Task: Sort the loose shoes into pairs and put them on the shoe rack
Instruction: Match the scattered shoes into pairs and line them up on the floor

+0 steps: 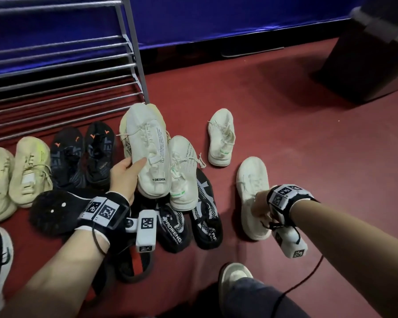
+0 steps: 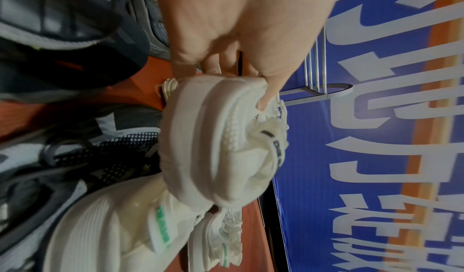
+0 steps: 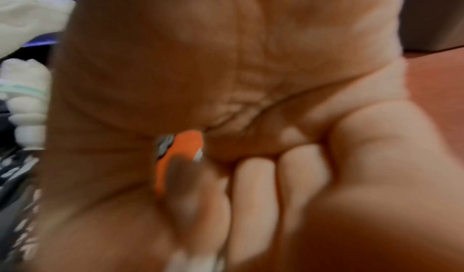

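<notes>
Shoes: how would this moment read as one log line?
left hand: holds white shoe | right hand: at another white shoe, grip unclear | shoe rack: no shoes seen

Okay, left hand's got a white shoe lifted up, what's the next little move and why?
Probably carry the white shoe that the left hand grips over to the shoe rack: its bars are bare. The right hand is at another white shoe on the floor, though whether it matches is unclear.
</notes>
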{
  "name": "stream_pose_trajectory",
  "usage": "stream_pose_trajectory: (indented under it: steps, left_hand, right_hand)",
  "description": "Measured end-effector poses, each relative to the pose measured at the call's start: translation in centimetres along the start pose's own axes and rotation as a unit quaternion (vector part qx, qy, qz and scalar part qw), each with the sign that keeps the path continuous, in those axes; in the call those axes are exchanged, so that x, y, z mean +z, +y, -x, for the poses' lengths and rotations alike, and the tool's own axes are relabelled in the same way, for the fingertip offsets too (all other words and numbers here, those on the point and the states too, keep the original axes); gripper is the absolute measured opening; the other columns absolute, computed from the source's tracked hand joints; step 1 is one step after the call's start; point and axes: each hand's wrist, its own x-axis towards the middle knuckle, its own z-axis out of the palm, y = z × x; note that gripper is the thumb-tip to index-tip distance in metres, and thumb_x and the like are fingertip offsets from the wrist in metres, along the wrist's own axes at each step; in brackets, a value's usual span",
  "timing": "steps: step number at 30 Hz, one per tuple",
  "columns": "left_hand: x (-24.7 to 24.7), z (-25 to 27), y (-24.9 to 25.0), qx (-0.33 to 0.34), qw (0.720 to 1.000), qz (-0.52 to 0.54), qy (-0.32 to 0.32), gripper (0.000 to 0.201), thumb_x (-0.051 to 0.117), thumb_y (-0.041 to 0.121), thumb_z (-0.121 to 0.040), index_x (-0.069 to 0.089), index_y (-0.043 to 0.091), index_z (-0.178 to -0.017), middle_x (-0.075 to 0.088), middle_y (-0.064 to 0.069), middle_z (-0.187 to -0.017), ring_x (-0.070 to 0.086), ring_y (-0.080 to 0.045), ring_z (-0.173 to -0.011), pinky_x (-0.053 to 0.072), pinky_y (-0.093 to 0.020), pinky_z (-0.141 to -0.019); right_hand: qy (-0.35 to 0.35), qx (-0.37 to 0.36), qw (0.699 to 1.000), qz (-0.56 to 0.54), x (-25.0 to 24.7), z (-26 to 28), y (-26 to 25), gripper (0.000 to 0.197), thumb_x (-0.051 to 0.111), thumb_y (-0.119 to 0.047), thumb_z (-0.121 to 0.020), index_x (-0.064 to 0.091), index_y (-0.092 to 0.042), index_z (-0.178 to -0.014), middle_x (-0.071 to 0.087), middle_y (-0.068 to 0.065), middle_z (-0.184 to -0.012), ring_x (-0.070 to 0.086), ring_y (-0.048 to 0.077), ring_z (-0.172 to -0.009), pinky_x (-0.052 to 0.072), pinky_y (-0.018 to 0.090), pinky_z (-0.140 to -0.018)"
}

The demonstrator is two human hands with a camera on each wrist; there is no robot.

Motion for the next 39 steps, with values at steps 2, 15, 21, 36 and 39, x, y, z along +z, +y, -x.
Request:
stream_pose_trajectory:
  steps: [2,15,21,36,39]
  left_hand:
    - [-0.2,0.3,0.0,0.001,1.0,0.002,-0.003,0.031,0.066,0.014,-0.085,0.067,0.005,-0.114,0.07,-0.016,-0.111,0.065,-0.031,-0.107,0.046,-0.05,-0.101]
    - [-2.6,0.3,0.6,0.005,0.999,-0.017,0.03,0.022,0.06,0.007,-0.09,0.068,0.008,-0.111,0.071,-0.012,-0.106,0.067,-0.026,-0.098,0.052,-0.037,-0.091]
    - [-3.5,-0.2,0.3,-0.003,0.999,-0.021,0.035,0.027,0.06,0.008,-0.09,0.066,0.004,-0.116,0.07,-0.014,-0.109,0.068,-0.025,-0.099,0.053,-0.035,-0.09]
    - [1.9,-0.7,-0.8,-0.016,1.0,0.007,0.009,0.023,0.062,0.012,-0.089,0.069,0.009,-0.111,0.072,-0.011,-0.107,0.068,-0.025,-0.103,0.052,-0.038,-0.093]
    - [3.7,-1.3,-0.8,-0.011,1.0,-0.01,-0.01,0.023,0.061,0.01,-0.09,0.068,0.009,-0.112,0.071,-0.011,-0.108,0.068,-0.023,-0.101,0.053,-0.036,-0.092]
  right_hand:
    - [-0.165,-0.009,0.985,0.045,0.7,1.0,-0.5,0.03,0.062,-0.019,-0.089,0.068,-0.003,-0.113,0.061,0.002,-0.084,0.055,0.018,-0.091,0.048,0.021,-0.071]
    - [0.024,-0.106,0.915,-0.39,-1.0,-3.3,-13.9,0.064,0.064,-0.059,-0.077,0.057,0.001,-0.099,0.07,0.021,-0.096,0.071,0.032,-0.072,0.061,0.044,-0.07]
    - [0.09,-0.108,0.944,-0.299,0.2,-6.1,-14.9,0.043,0.056,-0.036,-0.089,0.061,0.001,-0.11,0.067,0.019,-0.11,0.066,0.034,-0.1,0.056,0.027,-0.061]
    - [0.466,-0.027,0.798,-0.382,-8.2,-7.4,-3.8,0.034,0.038,-0.024,-0.098,0.059,0.003,-0.099,0.064,0.023,-0.102,0.061,0.04,-0.092,0.036,0.033,-0.068]
    - [0.459,0.029,0.803,-0.379,-9.4,-9.1,-1.4,0.037,0.037,-0.026,-0.1,0.058,0.003,-0.105,0.062,0.024,-0.11,0.06,0.04,-0.099,0.043,0.037,-0.076]
